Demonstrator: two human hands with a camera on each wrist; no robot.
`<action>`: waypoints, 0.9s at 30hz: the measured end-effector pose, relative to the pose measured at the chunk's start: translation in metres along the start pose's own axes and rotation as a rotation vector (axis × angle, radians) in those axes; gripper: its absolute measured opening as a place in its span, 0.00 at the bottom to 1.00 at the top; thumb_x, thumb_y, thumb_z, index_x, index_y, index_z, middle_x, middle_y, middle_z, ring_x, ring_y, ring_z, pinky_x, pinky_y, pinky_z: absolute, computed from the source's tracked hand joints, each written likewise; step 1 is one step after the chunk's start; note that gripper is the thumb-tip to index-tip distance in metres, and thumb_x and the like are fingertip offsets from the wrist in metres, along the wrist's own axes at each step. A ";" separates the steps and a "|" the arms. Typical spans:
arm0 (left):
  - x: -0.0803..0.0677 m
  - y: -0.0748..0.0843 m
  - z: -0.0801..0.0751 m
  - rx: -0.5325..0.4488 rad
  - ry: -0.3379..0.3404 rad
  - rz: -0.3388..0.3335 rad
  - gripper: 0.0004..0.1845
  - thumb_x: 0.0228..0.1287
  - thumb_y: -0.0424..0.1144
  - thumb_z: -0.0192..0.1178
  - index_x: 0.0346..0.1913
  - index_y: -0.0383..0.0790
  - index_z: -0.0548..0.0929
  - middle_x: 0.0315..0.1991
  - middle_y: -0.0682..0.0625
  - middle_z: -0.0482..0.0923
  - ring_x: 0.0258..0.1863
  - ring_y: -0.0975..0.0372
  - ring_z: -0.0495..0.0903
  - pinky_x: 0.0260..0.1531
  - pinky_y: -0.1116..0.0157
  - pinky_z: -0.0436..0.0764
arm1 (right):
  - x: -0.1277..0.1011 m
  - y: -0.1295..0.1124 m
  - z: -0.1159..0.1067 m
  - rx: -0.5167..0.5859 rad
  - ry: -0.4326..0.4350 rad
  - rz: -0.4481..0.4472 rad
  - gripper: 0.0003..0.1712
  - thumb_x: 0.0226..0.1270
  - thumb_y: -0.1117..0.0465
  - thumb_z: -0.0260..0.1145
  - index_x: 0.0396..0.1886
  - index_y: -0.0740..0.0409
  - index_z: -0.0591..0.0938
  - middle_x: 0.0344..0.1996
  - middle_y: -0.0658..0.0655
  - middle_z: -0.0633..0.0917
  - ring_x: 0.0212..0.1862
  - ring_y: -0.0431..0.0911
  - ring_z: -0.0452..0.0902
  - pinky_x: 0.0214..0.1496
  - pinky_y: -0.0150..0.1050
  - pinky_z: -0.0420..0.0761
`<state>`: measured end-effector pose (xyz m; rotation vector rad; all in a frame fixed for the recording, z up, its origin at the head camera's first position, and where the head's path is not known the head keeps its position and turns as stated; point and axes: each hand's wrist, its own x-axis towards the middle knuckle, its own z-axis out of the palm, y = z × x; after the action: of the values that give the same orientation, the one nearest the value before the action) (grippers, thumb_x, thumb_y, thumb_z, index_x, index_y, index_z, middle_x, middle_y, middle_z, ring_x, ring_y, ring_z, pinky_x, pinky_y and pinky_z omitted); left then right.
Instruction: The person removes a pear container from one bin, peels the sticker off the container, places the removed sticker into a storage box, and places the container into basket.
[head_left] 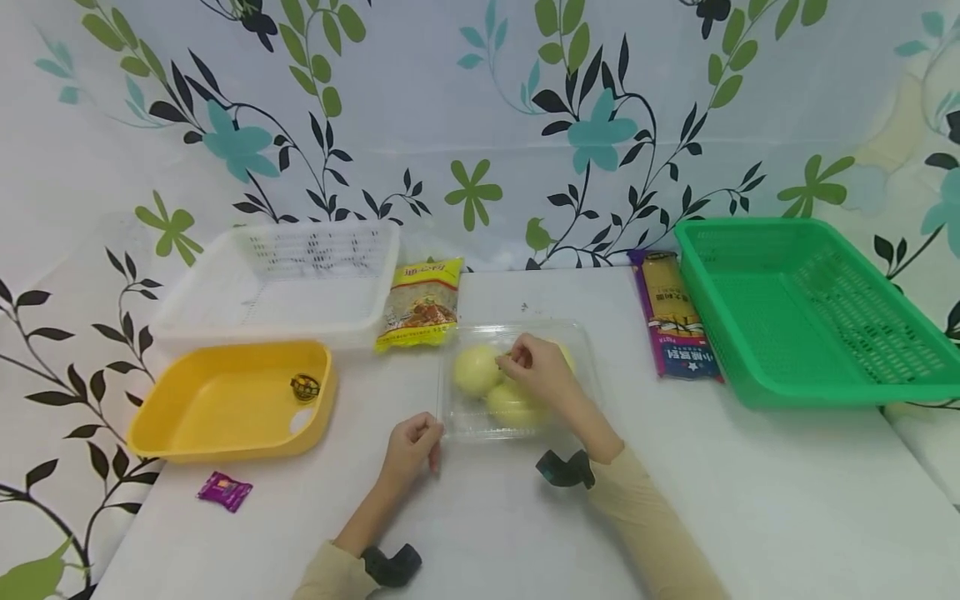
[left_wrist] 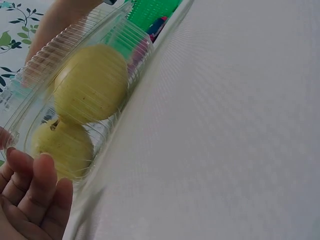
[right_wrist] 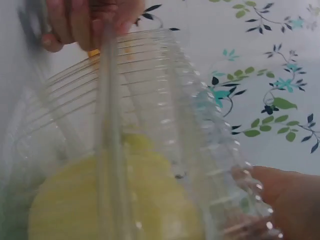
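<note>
A clear plastic box (head_left: 467,421) with ribbed walls lies in the middle of the table, its lid over round yellow-green fruits (left_wrist: 91,84) that look like apples or pears. With thumb and finger my left hand (head_left: 411,454) pinches the rim at the box's near left corner; its other fingers are loosely bent. My right hand (head_left: 543,375) is over the top of the box with bent fingers, partly covering the fruits in the head view. Through the ribbed lid the right wrist view shows it only dimly, so its contact is unclear.
To the left stand a white basket (head_left: 315,312) and a yellow tray (head_left: 225,446) with a small wrapped item. A purple packet (head_left: 225,492) lies nearby. Behind the box is a yellow noodle bag (head_left: 423,304). On the right, a pasta pack (head_left: 675,317) lies beside a green basket (head_left: 757,392).
</note>
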<state>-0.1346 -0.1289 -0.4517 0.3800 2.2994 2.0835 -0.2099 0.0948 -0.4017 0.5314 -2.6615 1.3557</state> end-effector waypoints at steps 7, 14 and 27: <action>0.000 -0.001 0.000 0.019 0.013 -0.003 0.12 0.60 0.22 0.47 0.19 0.30 0.68 0.10 0.31 0.64 0.08 0.46 0.68 0.08 0.71 0.66 | 0.002 0.001 -0.004 0.037 -0.048 0.078 0.12 0.58 0.58 0.65 0.26 0.60 0.72 0.19 0.51 0.72 0.25 0.44 0.66 0.26 0.33 0.67; 0.000 0.001 0.000 0.105 0.027 0.039 0.12 0.59 0.23 0.48 0.19 0.34 0.69 0.10 0.38 0.67 0.10 0.48 0.70 0.10 0.73 0.62 | 0.001 -0.002 0.003 -0.033 -0.039 0.064 0.16 0.51 0.57 0.70 0.23 0.60 0.71 0.18 0.51 0.71 0.24 0.43 0.65 0.25 0.33 0.66; 0.001 0.000 -0.001 -0.002 -0.001 -0.034 0.10 0.59 0.22 0.46 0.20 0.27 0.69 0.12 0.32 0.70 0.09 0.48 0.72 0.10 0.70 0.67 | 0.000 -0.003 0.008 -0.084 -0.024 0.042 0.20 0.46 0.57 0.73 0.20 0.58 0.68 0.15 0.50 0.67 0.22 0.42 0.63 0.24 0.33 0.63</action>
<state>-0.1357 -0.1301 -0.4516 0.3396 2.2861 2.0698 -0.2078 0.0866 -0.4040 0.4884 -2.7491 1.2494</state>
